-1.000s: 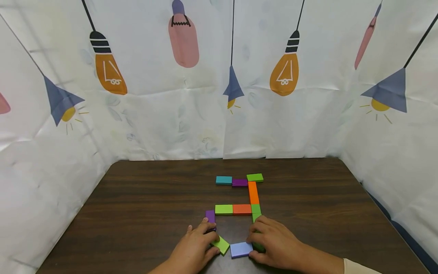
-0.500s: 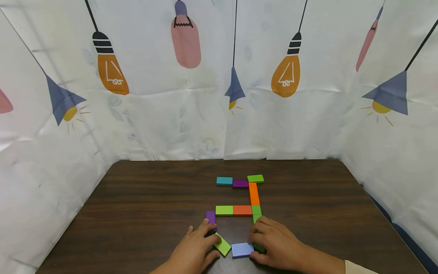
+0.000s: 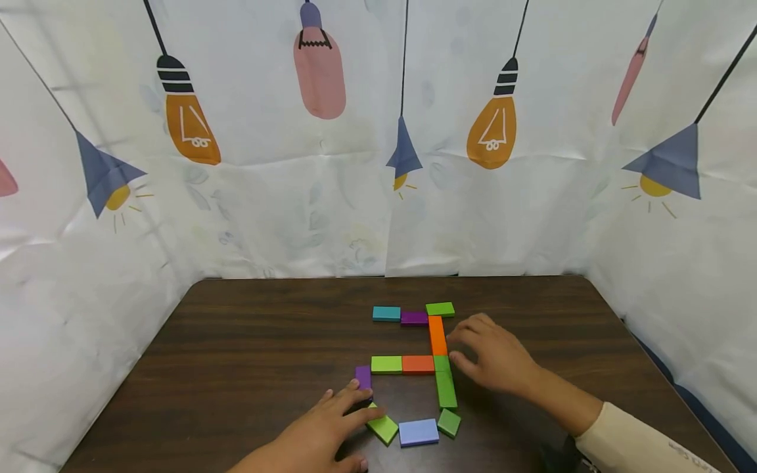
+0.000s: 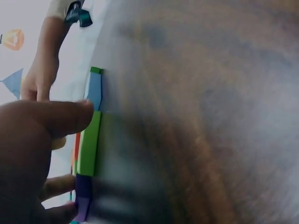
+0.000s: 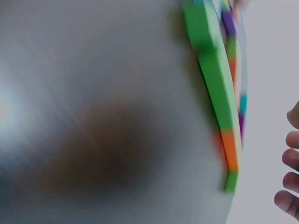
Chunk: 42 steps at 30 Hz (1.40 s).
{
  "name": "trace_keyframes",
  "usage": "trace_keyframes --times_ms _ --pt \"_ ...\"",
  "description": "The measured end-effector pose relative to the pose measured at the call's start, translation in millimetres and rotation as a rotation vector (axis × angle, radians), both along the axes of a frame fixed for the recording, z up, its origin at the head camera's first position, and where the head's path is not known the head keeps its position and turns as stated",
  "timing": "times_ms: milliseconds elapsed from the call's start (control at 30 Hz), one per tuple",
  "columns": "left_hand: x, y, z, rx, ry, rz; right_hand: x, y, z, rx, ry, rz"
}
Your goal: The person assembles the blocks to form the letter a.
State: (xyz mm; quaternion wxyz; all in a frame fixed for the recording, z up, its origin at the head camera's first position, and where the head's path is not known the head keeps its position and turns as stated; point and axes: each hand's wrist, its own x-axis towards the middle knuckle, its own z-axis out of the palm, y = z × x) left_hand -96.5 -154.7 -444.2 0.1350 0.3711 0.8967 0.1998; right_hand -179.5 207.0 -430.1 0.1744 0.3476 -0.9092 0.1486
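Observation:
Flat colored blocks form a figure on the table. My left hand (image 3: 322,427) lies at the lower left of it in the head view, with its fingertips at a purple block (image 3: 363,375) and a tilted lime block (image 3: 384,431). The left thumb stands apart from the lime block. My right hand (image 3: 495,355) hovers beside the orange block (image 3: 437,335), fingers loosely bent and holding nothing. Below it run a long green block (image 3: 446,391), a small tilted green block (image 3: 449,423) and a light blue block (image 3: 418,433). In the right wrist view, the right fingers (image 5: 290,158) are apart from the row.
Farther up the figure are a teal block (image 3: 386,314), a dark purple block (image 3: 414,318) and a green block (image 3: 440,309). A lime block (image 3: 386,365) and a red block (image 3: 417,365) make the middle bar. A printed white cloth surrounds the dark wooden table (image 3: 248,355).
My right hand has let go of the green blocks at the lower right and moved up beside the orange block, uncovering them. My left thumb has drawn back from the lime block.

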Motion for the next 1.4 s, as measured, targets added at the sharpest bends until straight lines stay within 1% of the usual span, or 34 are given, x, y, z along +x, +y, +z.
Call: trace_keyframes --times_ms 100,167,233,333,467,533,600,733,967,1167,1400 --pt "-2.6 -4.0 1.1 0.020 0.009 -0.048 -30.4 9.3 3.2 0.013 -0.027 -0.053" --pt "-4.6 -6.4 2.5 0.035 -0.002 -0.072 -49.0 13.4 3.2 0.028 -0.064 -0.072" --pt "-6.3 -8.1 3.6 0.042 -0.021 -0.086 -64.3 14.9 1.3 0.052 -0.110 -0.086" --pt "-8.0 -9.3 3.5 0.045 -0.040 -0.095 -80.9 13.8 -4.6 0.099 -0.180 -0.101" --pt "-8.3 -9.6 1.5 0.053 -0.018 -0.105 -95.1 9.1 -11.6 0.150 -0.264 -0.105" --pt "-8.1 -9.6 1.3 0.057 -0.005 -0.108 -100.2 6.8 -13.7 0.161 -0.290 -0.100" --pt "-7.9 -9.4 1.5 0.058 0.004 -0.111 -103.7 5.2 -14.9 0.167 -0.305 -0.101" --pt "-8.0 -9.5 2.7 0.057 0.000 -0.110 -107.1 2.7 -15.0 0.162 -0.316 -0.121" --pt "-8.3 -9.7 5.1 0.046 -0.024 -0.100 -107.4 6.3 -13.7 0.184 -0.291 -0.178" --pt "-8.0 -9.0 6.2 0.032 -0.003 -0.099 -102.3 14.9 -11.8 0.155 -0.258 -0.231" --pt "-7.6 -9.7 5.9 0.029 -0.004 -0.095 -88.1 23.8 -6.6 0.137 -0.203 -0.201"
